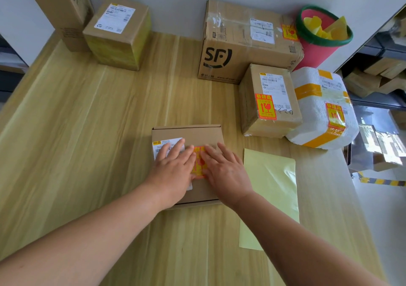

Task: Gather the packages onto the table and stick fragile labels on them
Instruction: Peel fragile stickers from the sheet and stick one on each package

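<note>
A flat cardboard package [197, 135] lies in the middle of the wooden table [87, 143]. A red-and-yellow fragile label [198, 161] sits on its top, next to a white shipping label [163, 144]. My left hand [173, 169] and my right hand [224, 169] lie flat on the package, fingers spread, one on each side of the fragile label and partly covering it. At the right, a small box [268, 101], a white foam box [323, 110] and a large SF carton [246, 42] each carry a fragile label.
A pale yellow backing sheet [272, 189] lies right of the package. Two unlabelled boxes stand at the back left, one squat [118, 35], one tall [61, 6]. A red bin [318, 37] holding yellow scraps stands at the back right. Shelves with cartons [377, 74] lie beyond the table's right edge.
</note>
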`<action>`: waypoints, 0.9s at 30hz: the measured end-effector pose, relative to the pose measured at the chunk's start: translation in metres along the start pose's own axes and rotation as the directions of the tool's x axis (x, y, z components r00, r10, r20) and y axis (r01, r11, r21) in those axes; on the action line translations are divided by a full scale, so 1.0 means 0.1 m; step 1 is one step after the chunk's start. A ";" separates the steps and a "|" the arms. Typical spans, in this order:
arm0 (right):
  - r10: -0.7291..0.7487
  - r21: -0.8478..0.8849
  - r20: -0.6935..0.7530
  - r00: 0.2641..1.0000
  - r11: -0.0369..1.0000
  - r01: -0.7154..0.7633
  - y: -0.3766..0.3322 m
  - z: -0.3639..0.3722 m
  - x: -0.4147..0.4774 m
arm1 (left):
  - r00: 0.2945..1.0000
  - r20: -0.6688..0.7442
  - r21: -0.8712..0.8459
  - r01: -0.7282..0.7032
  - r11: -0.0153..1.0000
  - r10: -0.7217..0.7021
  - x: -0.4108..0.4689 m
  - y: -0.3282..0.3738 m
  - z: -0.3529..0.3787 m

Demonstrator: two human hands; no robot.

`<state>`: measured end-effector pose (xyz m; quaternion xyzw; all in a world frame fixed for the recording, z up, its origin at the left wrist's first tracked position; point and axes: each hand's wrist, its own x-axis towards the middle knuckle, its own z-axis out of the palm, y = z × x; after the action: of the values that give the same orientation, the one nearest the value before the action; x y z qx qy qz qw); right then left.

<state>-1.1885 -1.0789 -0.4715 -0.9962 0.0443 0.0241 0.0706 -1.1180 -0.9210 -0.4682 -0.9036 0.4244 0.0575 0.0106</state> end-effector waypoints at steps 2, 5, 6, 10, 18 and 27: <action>0.014 0.026 0.040 0.999 1.000 -0.015 0.00 0.05 -0.02 | 1.000 0.027 0.012 0.004 1.000 -0.004 -0.02 -0.03 0.07; 0.015 0.093 0.093 0.996 0.995 -0.024 0.00 0.05 -0.01 | 0.999 0.042 0.011 0.017 1.000 -0.018 -0.04 -0.03 0.08; 0.019 0.093 0.074 0.997 0.995 -0.026 0.00 0.04 -0.02 | 0.999 0.043 -0.002 0.021 1.000 -0.021 -0.05 -0.01 0.05; -0.010 0.027 0.022 1.000 1.000 0.009 0.00 0.00 -0.14 | 0.997 0.004 -0.046 -0.075 0.996 0.075 -0.17 0.07 0.04; -0.036 -0.018 0.067 0.997 0.999 0.038 0.02 0.05 -0.29 | 0.995 0.007 -0.033 -0.099 0.995 0.099 -0.34 0.15 0.11; -0.081 -0.006 0.139 0.987 0.997 0.083 0.05 0.04 -0.45 | 0.993 0.083 -0.031 -0.087 0.996 0.089 -0.45 0.14 0.12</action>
<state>-1.2335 -1.0791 -0.4733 -0.9935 -0.0020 0.0906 0.0684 -1.1586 -0.8952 -0.4743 -0.8809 0.4621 0.1015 0.0137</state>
